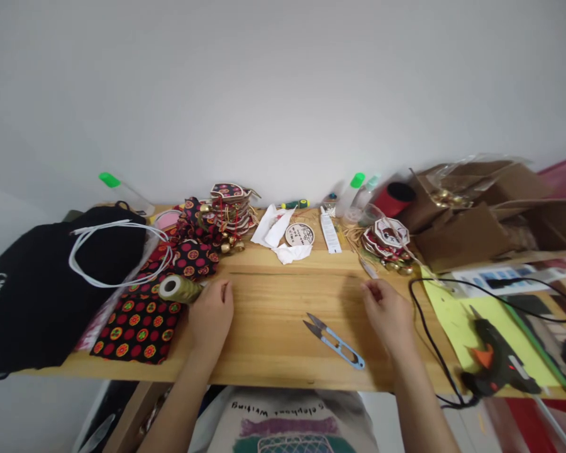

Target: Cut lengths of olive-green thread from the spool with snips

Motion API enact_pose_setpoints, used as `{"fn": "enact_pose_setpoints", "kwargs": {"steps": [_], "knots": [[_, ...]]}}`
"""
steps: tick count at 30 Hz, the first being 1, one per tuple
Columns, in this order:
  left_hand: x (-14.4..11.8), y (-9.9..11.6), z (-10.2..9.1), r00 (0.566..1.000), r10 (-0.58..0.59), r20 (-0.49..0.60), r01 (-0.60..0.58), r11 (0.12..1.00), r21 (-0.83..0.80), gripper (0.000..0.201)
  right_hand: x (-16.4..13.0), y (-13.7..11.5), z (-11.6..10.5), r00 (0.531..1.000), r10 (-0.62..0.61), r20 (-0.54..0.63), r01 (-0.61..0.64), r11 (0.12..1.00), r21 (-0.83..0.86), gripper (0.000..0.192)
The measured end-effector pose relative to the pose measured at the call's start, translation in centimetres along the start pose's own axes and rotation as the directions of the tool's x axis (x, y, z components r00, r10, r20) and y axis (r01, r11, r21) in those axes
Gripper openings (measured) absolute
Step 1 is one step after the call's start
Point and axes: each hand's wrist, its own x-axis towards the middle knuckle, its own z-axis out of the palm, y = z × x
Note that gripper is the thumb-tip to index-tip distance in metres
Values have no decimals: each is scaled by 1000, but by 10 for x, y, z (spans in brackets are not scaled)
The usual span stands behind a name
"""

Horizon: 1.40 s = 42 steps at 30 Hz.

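Note:
My left hand (212,314) is closed in a pinch at the left of the wooden table. A thin dark thread (292,274) runs nearly straight across from it to my right hand (387,311), whose fingers are also pinched together. Touching or just beside my left knuckles is a spool of olive-green thread (185,290), tilted on its side; whether the hand also bears on it I cannot tell. Between my hands lies a pair of blue-handled thread snips (334,340), blades pointing up and left. Folded black fabric with red and orange flowers (139,327) is under the spool.
At the left are a black bag (42,283) and a white cord (78,258). Along the wall stand stacked patterned pieces with bells (231,214), white tissue (271,226) and a glue tube (330,231). To the right are a glue gun (495,358), its black cable (422,324) and a paper bag (453,236).

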Motion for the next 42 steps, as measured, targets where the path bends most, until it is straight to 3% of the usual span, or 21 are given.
{"fn": "enact_pose_setpoints", "kwargs": {"steps": [4, 9, 15, 22, 34, 42], "knots": [[3, 2, 4, 999, 31, 32, -35, 987, 154, 35, 7, 6, 10, 1000, 24, -15, -25, 995, -94, 31], [9, 0, 5, 995, 71, 70, -87, 963, 255, 35, 10, 11, 17, 998, 44, -39, -47, 996, -81, 35], [11, 2, 3, 995, 22, 95, -54, 937, 346, 40, 11, 11, 19, 998, 43, -53, -47, 996, -76, 39], [11, 4, 6, 997, -31, 76, 2, 936, 353, 37, 13, 9, 19, 996, 70, -55, -74, 994, -76, 38], [8, 3, 8, 1000, -20, 19, 12, 942, 334, 40, 11, 1, 15, 981, 184, -60, -183, 983, 27, 39], [10, 5, 7, 999, -45, 23, 35, 939, 343, 39, 10, 3, 15, 981, 178, -76, -174, 983, 59, 40]]}}
